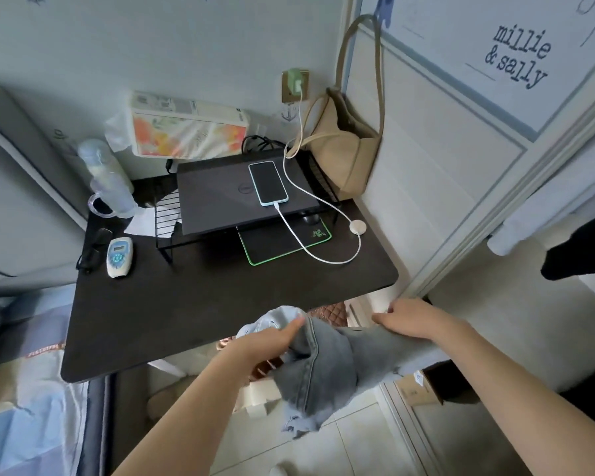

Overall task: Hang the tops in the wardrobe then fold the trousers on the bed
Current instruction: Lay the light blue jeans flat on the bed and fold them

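Both hands are gripping grey jeans (323, 365) in mid-air, left hand (272, 338) and right hand (413, 319), just in front of the counter (220, 304); the dangling frayed leg is risking dragging on the floor or snagging the counter edge
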A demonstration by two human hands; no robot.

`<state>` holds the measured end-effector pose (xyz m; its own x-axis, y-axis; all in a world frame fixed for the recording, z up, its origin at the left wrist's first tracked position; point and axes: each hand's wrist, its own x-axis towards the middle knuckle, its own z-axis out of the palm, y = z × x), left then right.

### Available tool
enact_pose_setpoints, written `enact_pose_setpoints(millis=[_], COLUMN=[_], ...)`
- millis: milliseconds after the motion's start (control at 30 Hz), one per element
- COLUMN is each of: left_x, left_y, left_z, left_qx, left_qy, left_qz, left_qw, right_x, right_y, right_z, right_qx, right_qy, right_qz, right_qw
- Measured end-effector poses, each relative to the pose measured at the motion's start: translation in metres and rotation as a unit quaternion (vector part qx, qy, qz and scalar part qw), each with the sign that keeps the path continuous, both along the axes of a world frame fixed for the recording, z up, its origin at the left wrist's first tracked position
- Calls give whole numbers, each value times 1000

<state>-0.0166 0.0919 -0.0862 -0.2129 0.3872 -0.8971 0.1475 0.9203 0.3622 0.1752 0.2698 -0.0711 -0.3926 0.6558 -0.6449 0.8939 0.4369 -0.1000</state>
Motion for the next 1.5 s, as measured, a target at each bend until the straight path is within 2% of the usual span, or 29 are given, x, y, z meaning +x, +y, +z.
enact_pose_setpoints(millis=[133, 233, 300, 433, 533, 667, 733, 867, 1000, 1167, 1300, 1500], left_x=[-3, 11, 18, 20, 20, 20, 22, 44, 75, 111, 145, 180], left_y=[23, 33, 35, 31, 26, 13, 2, -30, -72, -139, -203, -296], left_z=[-5, -2, -7, -12, 0, 34, 54, 94, 123, 150, 178, 206], left_qx=[-14, 47, 88, 146, 212, 295, 337, 406, 446, 452, 456, 461], left_qy=[-70, -16, 1, 25, 71, 60, 52, 39, 60, 106, 127, 39], left_qz=[55, 67, 137, 195, 220, 300, 332, 371, 382, 404, 398, 437], left_qw=[996, 996, 987, 970, 950, 905, 879, 834, 807, 788, 785, 771], right_x=[-10, -15, -13, -4, -3, 14, 28, 50, 66, 75, 72, 61], right_y=[7, 3, 4, 2, -11, -29, -40, -72, -106, -160, -219, -317], right_z=[-3, -2, -5, -5, 3, 30, 46, 76, 107, 138, 159, 156], right_qx=[-33, -46, -32, 76, 150, 96, 86, 64, 15, -59, -36, -40], right_qy=[-65, -88, -67, 45, 196, 382, 432, 484, 557, 622, 656, 613], right_qz=[-48, -48, -67, -98, -113, -235, -264, -240, -191, -71, 149, 414], right_qw=[996, 994, 995, 991, 962, 888, 858, 839, 808, 778, 739, 672])
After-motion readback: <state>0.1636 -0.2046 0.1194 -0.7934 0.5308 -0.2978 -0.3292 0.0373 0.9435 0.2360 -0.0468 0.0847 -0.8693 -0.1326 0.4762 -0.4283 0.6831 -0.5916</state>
